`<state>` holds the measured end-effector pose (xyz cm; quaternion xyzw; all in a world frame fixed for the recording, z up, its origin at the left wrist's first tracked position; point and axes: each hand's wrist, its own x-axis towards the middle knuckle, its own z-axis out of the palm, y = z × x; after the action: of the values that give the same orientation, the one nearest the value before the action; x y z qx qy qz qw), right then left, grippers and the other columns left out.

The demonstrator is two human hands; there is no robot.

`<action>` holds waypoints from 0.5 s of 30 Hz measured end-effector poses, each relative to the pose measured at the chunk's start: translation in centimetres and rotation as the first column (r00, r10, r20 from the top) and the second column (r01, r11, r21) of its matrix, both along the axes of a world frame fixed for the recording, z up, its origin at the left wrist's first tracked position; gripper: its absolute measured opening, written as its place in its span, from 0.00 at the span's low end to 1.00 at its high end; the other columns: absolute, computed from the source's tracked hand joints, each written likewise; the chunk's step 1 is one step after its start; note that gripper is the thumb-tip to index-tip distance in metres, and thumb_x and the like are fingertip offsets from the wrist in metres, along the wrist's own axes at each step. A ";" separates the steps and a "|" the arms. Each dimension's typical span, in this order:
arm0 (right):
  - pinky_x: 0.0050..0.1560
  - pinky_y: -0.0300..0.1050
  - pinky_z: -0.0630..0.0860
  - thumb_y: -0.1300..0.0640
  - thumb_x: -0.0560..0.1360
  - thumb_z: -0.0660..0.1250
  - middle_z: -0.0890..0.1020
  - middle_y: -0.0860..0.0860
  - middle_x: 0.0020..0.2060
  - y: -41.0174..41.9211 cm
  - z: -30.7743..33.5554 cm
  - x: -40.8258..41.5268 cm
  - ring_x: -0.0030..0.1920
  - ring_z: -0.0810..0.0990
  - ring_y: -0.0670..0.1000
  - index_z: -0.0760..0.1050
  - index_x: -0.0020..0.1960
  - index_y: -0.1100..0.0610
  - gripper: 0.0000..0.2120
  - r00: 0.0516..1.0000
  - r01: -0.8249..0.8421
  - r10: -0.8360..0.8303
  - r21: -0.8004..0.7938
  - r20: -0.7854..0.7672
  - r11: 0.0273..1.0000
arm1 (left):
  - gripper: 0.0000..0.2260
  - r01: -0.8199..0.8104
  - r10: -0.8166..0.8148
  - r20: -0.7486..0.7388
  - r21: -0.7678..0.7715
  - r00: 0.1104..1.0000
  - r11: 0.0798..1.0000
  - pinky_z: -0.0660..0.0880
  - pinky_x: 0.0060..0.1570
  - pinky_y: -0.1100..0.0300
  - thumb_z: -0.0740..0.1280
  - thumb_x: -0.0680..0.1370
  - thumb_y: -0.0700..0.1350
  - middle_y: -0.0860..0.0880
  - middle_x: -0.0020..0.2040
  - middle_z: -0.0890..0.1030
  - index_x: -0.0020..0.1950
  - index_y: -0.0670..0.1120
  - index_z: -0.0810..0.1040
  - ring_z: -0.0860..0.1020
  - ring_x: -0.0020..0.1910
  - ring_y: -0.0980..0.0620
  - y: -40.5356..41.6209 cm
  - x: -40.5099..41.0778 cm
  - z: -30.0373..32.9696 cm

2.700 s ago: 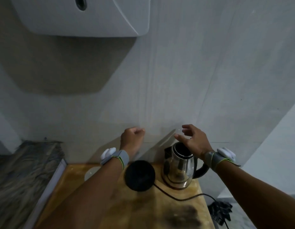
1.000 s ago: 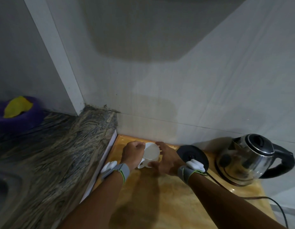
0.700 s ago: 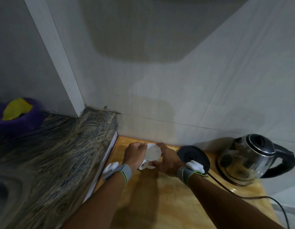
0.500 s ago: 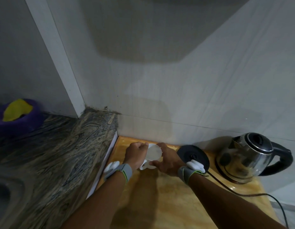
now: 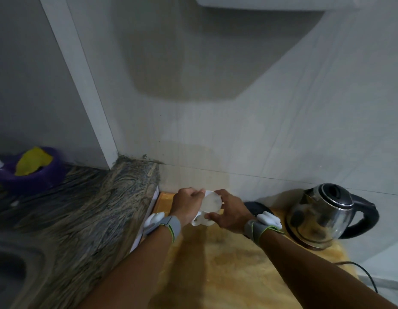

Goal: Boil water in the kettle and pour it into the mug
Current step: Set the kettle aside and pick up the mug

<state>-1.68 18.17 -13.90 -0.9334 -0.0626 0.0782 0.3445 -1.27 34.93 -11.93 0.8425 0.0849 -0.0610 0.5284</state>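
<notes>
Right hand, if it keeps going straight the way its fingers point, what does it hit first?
The right hand already grips the white mug, fingers pointing left and toward the wall. Past the mug, the left hand on the mug's other side comes first, probably. Depth is unclear from this single view.

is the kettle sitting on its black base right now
No, the kettle stands on the wooden counter beside the black base, which lies bare.

Dim, soft blur, wide-angle warp (edges); big wall shadow.
</notes>
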 end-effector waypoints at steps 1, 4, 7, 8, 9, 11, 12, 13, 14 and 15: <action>0.57 0.51 0.79 0.38 0.64 0.75 0.79 0.48 0.59 -0.2 0.3 0.1 0.56 0.78 0.52 0.66 0.66 0.47 0.35 1.000 0.000 0.000 -0.001 0.003 1.000 | 0.17 -0.001 0.001 0.006 0.003 1.000 1.000 0.81 0.59 0.47 0.66 0.83 0.52 0.40 0.49 0.87 0.52 0.39 0.85 0.84 0.53 0.39 -0.2 0.0 0.5; 0.55 0.49 0.80 0.34 0.61 0.74 0.79 0.47 0.59 -1.1 1.7 0.2 0.55 0.78 0.51 0.67 0.65 0.46 0.37 1.000 -0.001 0.000 0.005 0.020 1.000 | 0.17 -0.001 0.000 0.026 0.024 1.000 1.000 0.81 0.60 0.49 0.66 0.82 0.54 0.42 0.49 0.87 0.52 0.41 0.86 0.84 0.53 0.41 -0.9 -0.1 2.0; 0.54 0.47 0.80 0.34 0.62 0.74 0.79 0.47 0.58 -2.5 3.1 0.1 0.54 0.78 0.50 0.68 0.65 0.46 0.37 0.999 -0.008 0.008 0.013 0.052 1.000 | 0.17 -0.015 0.013 0.044 0.054 0.999 0.998 0.80 0.58 0.52 0.66 0.82 0.55 0.44 0.48 0.87 0.52 0.42 0.86 0.84 0.52 0.43 -2.1 -0.4 3.5; 0.53 0.46 0.80 0.36 0.62 0.75 0.79 0.47 0.58 -2.6 3.2 0.2 0.54 0.79 0.50 0.68 0.65 0.46 0.36 0.998 -0.009 0.009 0.014 0.063 1.000 | 0.18 -0.019 0.016 0.041 0.063 0.999 0.998 0.79 0.57 0.52 0.66 0.82 0.55 0.44 0.47 0.87 0.51 0.42 0.86 0.84 0.51 0.43 -2.3 -0.4 3.8; 0.53 0.46 0.80 0.37 0.63 0.76 0.79 0.48 0.58 -2.9 3.4 0.3 0.54 0.79 0.50 0.68 0.65 0.47 0.36 0.997 -0.010 0.009 0.015 0.073 1.000 | 0.18 -0.019 0.016 0.043 0.071 0.999 0.997 0.79 0.56 0.52 0.66 0.82 0.56 0.44 0.47 0.87 0.51 0.42 0.86 0.83 0.51 0.43 -2.6 -0.4 4.0; 0.53 0.46 0.80 0.38 0.64 0.76 0.79 0.48 0.58 -3.9 4.0 0.2 0.54 0.79 0.51 0.69 0.65 0.47 0.35 0.996 -0.020 0.018 0.014 0.088 1.000 | 0.18 -0.026 0.022 0.050 0.082 0.998 0.996 0.79 0.56 0.52 0.66 0.82 0.56 0.44 0.46 0.87 0.51 0.42 0.85 0.83 0.50 0.43 -3.5 -0.7 4.7; 0.54 0.47 0.80 0.38 0.64 0.77 0.79 0.49 0.58 -4.4 4.3 0.1 0.54 0.79 0.51 0.69 0.65 0.48 0.35 0.995 -0.027 0.026 0.013 0.094 1.000 | 0.18 -0.033 0.029 0.050 0.082 0.998 0.996 0.79 0.56 0.53 0.66 0.82 0.56 0.45 0.46 0.87 0.51 0.43 0.86 0.83 0.50 0.43 -4.0 -1.0 5.0; 0.54 0.47 0.80 0.38 0.63 0.77 0.80 0.49 0.58 -4.9 4.6 -0.1 0.54 0.79 0.51 0.69 0.65 0.48 0.35 0.994 -0.037 0.035 0.011 0.102 0.999 | 0.17 -0.042 0.038 0.053 0.078 0.998 0.996 0.79 0.56 0.53 0.66 0.82 0.56 0.45 0.46 0.87 0.50 0.43 0.86 0.83 0.50 0.43 -4.5 -1.4 5.3; 0.54 0.48 0.80 0.38 0.63 0.77 0.80 0.49 0.58 -5.0 4.7 0.0 0.54 0.79 0.52 0.69 0.65 0.48 0.35 0.993 -0.038 0.037 0.011 0.112 0.999 | 0.17 -0.042 0.038 0.051 0.080 0.998 0.996 0.79 0.56 0.54 0.66 0.82 0.56 0.46 0.46 0.87 0.50 0.44 0.86 0.83 0.51 0.43 -4.6 -1.4 5.5; 0.53 0.47 0.80 0.38 0.63 0.77 0.80 0.49 0.58 -5.7 4.9 -0.3 0.54 0.79 0.51 0.69 0.65 0.48 0.35 0.993 -0.047 0.046 0.012 0.108 0.999 | 0.17 -0.054 0.050 0.054 0.079 0.997 0.995 0.78 0.55 0.54 0.66 0.81 0.56 0.46 0.45 0.86 0.49 0.44 0.86 0.84 0.51 0.42 -5.2 -1.8 5.6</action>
<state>-1.98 12.52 -8.99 -0.9321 -0.1033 0.0352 0.3453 -3.12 29.68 -6.35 0.8620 0.0954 -0.0220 0.4974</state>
